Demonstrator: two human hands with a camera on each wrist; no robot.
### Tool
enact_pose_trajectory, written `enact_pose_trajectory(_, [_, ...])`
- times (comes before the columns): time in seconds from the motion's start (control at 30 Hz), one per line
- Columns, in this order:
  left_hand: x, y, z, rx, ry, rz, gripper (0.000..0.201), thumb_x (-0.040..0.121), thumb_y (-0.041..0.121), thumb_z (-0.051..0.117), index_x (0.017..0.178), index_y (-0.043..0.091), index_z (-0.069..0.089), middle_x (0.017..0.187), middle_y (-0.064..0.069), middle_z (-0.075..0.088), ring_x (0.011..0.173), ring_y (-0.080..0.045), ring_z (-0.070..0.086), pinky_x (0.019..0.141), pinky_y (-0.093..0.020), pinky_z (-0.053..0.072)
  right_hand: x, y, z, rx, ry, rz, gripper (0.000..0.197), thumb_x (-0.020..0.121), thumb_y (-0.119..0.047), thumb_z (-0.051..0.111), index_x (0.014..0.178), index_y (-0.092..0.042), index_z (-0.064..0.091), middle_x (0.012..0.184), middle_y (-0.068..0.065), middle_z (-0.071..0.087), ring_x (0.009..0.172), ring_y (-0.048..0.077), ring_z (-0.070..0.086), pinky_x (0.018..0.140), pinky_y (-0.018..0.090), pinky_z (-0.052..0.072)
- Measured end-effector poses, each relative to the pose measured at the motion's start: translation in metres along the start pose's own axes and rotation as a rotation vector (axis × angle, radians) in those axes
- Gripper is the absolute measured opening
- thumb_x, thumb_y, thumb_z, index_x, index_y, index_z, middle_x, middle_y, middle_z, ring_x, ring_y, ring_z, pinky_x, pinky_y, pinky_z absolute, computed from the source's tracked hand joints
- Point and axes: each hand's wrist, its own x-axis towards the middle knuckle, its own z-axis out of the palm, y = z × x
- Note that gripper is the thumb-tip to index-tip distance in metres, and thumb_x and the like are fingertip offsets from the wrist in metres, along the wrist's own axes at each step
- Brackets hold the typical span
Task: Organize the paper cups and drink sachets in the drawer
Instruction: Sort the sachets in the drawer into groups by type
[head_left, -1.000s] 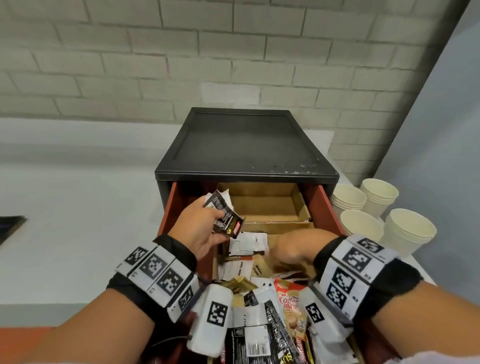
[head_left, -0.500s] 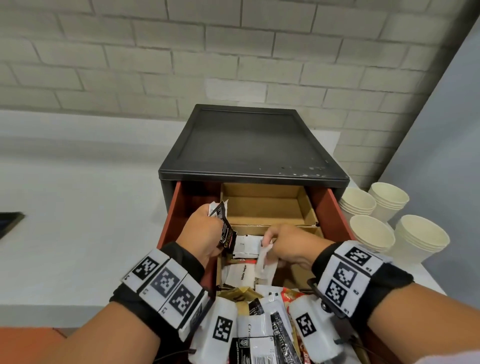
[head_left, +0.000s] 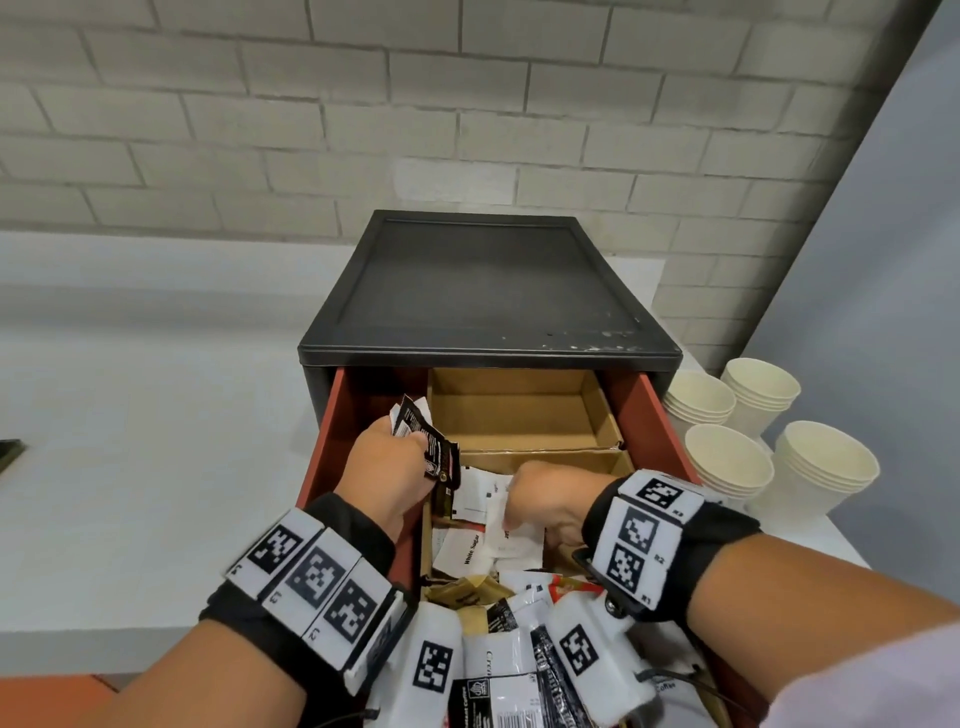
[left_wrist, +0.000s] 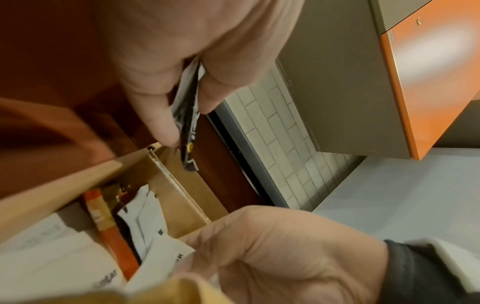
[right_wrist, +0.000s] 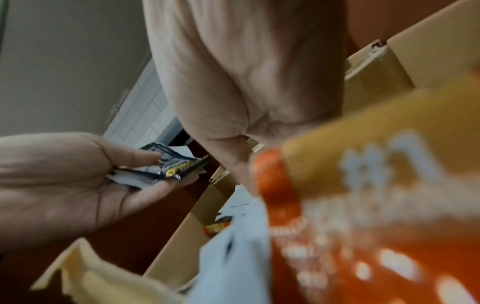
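Black coffee sachets (head_left: 426, 441) sit pinched between the thumb and fingers of your left hand (head_left: 387, 475), held over the left side of the red drawer (head_left: 644, 410) at frame centre. Your right hand (head_left: 550, 501) curls its fingers round a white sugar sachet (head_left: 511, 540) in the cardboard divider (head_left: 524, 410). Paper cups (head_left: 727, 467) stand stacked on the tabletop (head_left: 156, 441), right of the drawer.
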Motion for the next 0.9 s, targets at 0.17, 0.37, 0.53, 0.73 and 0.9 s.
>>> enact_pose_trajectory(0.17, [0.0, 0.0, -0.001, -0.054, -0.007, 0.024, 0.03, 0.098, -0.002, 0.038, 0.124, 0.008, 0.047, 0.113, -0.014, 0.055, 0.098, -0.022, 0.056, 0.068, -0.028, 0.048, 0.003, -0.003, 0.002, 0.006, -0.012, -0.122, 0.036, 0.088, 0.0, 0.052, 0.123, -0.004, 0.057, 0.127, 0.015, 0.057, 0.095, 0.02, 0.051, 0.081, 0.028, 0.044])
enact_pose_trajectory(0.37, [0.002, 0.001, -0.002, -0.069, 0.001, 0.024, 0.02, 0.097, -0.003, 0.039, 0.104, 0.013, 0.049, 0.104, -0.012, 0.056, 0.082, -0.017, 0.056, 0.066, -0.029, 0.048, 0.001, -0.003, -0.013, 0.337, 0.005, -0.098, 0.022, 0.085, 0.007, 0.058, 0.093, -0.011, 0.067, 0.115, 0.014, 0.065, 0.106, 0.028, 0.063, 0.087, 0.038, 0.054])
enact_pose_trajectory(0.53, [0.003, 0.003, -0.003, -0.054, 0.02, 0.018, 0.02, 0.096, -0.004, 0.04, 0.1, 0.014, 0.048, 0.098, -0.009, 0.057, 0.092, -0.023, 0.058, 0.071, -0.033, 0.05, 0.001, -0.01, -0.016, 0.589, 0.011, -0.101, 0.02, 0.085, 0.01, 0.057, 0.08, -0.009, 0.059, 0.113, 0.022, 0.064, 0.1, 0.032, 0.064, 0.077, 0.037, 0.056])
enact_pose_trajectory(0.73, [0.001, 0.004, -0.004, -0.058, 0.029, 0.006, 0.028, 0.097, -0.003, 0.038, 0.119, 0.008, 0.049, 0.121, -0.018, 0.055, 0.114, -0.031, 0.054, 0.077, -0.034, 0.049, 0.001, -0.006, 0.0, 0.31, 0.053, 0.044, 0.033, 0.09, -0.022, 0.061, 0.12, -0.008, 0.054, 0.127, 0.015, 0.052, 0.117, 0.03, 0.049, 0.088, 0.034, 0.039])
enact_pose_trajectory(0.9, [0.0, 0.003, -0.002, -0.034, 0.029, 0.039, 0.019, 0.097, -0.003, 0.038, 0.105, 0.011, 0.048, 0.107, -0.014, 0.055, 0.08, -0.016, 0.054, 0.06, -0.026, 0.045, 0.002, -0.011, 0.003, 0.45, -0.126, 0.197, 0.021, 0.094, -0.024, 0.05, 0.104, -0.006, 0.048, 0.107, 0.013, 0.042, 0.072, 0.022, 0.046, 0.087, 0.039, 0.042])
